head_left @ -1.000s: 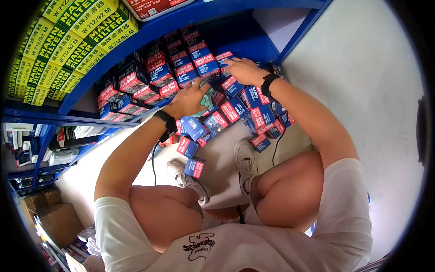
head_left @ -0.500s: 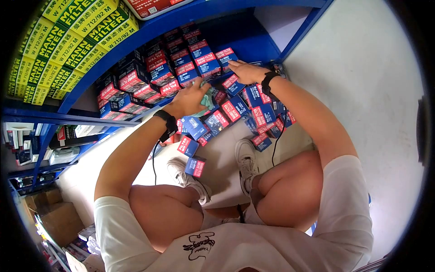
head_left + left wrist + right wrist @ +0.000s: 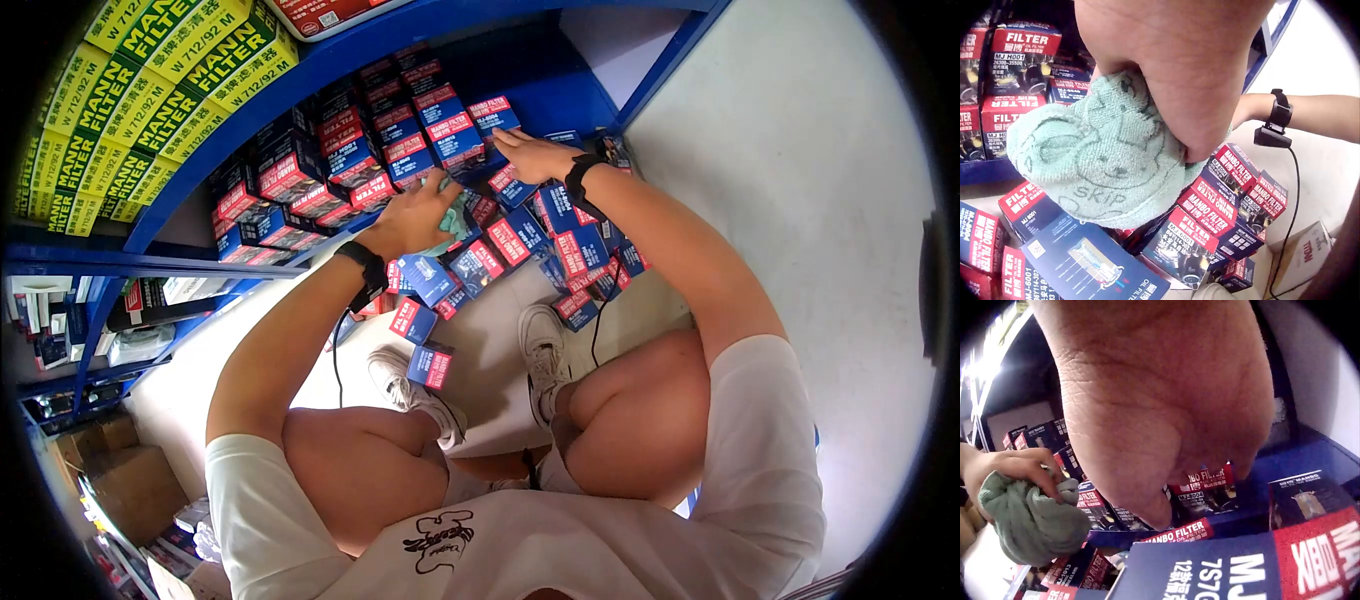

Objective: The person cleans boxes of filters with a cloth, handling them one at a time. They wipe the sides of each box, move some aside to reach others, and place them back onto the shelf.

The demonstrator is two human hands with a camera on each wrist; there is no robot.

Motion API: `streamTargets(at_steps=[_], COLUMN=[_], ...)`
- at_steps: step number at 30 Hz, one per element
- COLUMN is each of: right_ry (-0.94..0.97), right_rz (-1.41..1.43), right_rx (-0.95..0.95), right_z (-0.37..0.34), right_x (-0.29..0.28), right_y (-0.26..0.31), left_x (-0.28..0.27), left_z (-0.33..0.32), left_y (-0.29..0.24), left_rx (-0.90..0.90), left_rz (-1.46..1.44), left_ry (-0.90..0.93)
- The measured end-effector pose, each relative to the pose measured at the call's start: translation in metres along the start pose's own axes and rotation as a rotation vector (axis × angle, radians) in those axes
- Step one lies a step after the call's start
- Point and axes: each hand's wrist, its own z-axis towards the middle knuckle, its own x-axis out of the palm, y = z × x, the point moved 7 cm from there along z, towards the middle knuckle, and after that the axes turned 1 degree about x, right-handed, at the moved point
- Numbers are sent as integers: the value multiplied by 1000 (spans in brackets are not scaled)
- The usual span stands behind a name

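In the head view my left hand (image 3: 410, 218) grips a crumpled light green cloth (image 3: 1113, 165) just in front of the lower shelf. The cloth has a stitched animal face and the word SKIP on it. My right hand (image 3: 538, 160) reaches to the right end of a row of red-and-blue oil filter boxes, its extended fingers at the front of the end filter box (image 3: 491, 112). That box, marked MJ-8004, shows beyond the thumb in the right wrist view. Below both hands, loose filter boxes (image 3: 515, 238) lie heaped on the floor.
Blue shelving (image 3: 590, 95) surrounds the rows, with yellow-green MANN filter boxes (image 3: 150, 95) on the level above. A white wall (image 3: 790, 220) stands at the right. One filter box (image 3: 429, 367) lies near my shoe (image 3: 400, 380). A thin cable (image 3: 598, 335) hangs from each wrist.
The end box on the shelf has shifted slightly left and back, closer to its row, and more of it shows. My right hand has moved slightly with it. The left hand stays on the cloth.
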Motion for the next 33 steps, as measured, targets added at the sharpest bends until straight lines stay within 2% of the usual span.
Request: streamTargets(at_steps=[4, 6, 10, 13, 17, 19, 23, 27, 29, 30, 33], right_ry=[-14, -147, -153, 146, 123, 21, 53, 69, 53, 63, 104], right_rz=[3, 97, 70, 116, 78, 60, 52, -1, 101, 129, 215], right_rx=[-5, -52, -26, 300, 278, 284, 461, 451, 401, 496, 489], right_z=[5, 0, -17, -42, -60, -69, -88, -93, -87, -100, -106], right_x=[-1, -12, -40, -41, -26, -21, -9, 8, 24, 18, 20], right_y=[-5, -2, 5, 0, 3, 8, 1, -5, -18, -12, -8], left_x=[0, 1, 1, -2, -8, -9, -12, -13, -15, -15, -18], left_z=[-2, -2, -1, -1, -4, -6, -12, -19, -21, -22, -22], left_y=[0, 0, -1, -6, -12, -12, -12, -9, -8, -8, -8], left_rx=[7, 14, 47, 56, 61, 72, 72, 51, 92, 92, 88], left_rz=[20, 31, 29, 22, 4, -3, -10, -21, -22, -24, -8], left_ry=[-3, -10, -48, -50, -30, -46, -44, -26, -81, -84, -81])
